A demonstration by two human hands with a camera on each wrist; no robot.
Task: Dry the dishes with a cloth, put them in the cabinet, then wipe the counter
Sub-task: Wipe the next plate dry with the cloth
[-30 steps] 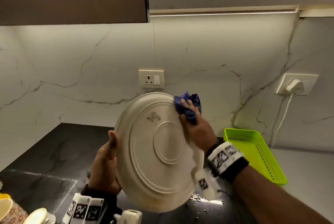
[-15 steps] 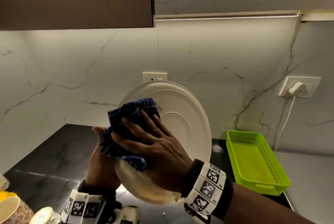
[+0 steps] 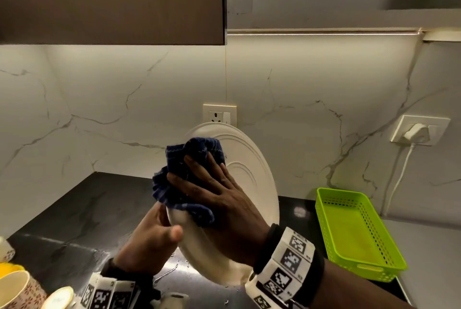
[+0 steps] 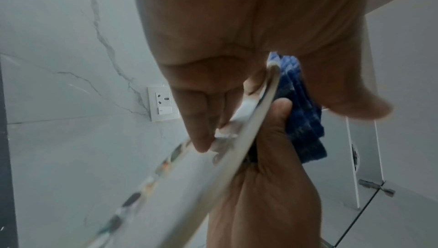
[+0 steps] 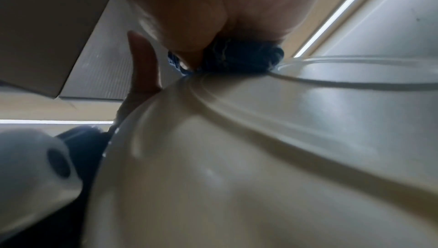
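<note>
Head view shows a black tabletop (image 3: 82, 211) wet with droplets near its front, backed by a veined marble wall with a socket (image 3: 219, 114), a dark cabinet (image 3: 112, 1) overhead, a green basket (image 3: 354, 233) at the right and mugs (image 3: 15, 286) at the lower left edge. Above the tabletop the left hand (image 3: 147, 243) grips the tilted white plate (image 3: 252, 166) by its lower rim, thumb on the near side. The right hand (image 3: 224, 199) presses the blue cloth (image 3: 184, 174) flat on the plate's underside with fingers (image 3: 199, 166) spread straight.

Cloth (image 3: 185, 181) perhaps hides plate (image 3: 252, 174) print.
</note>
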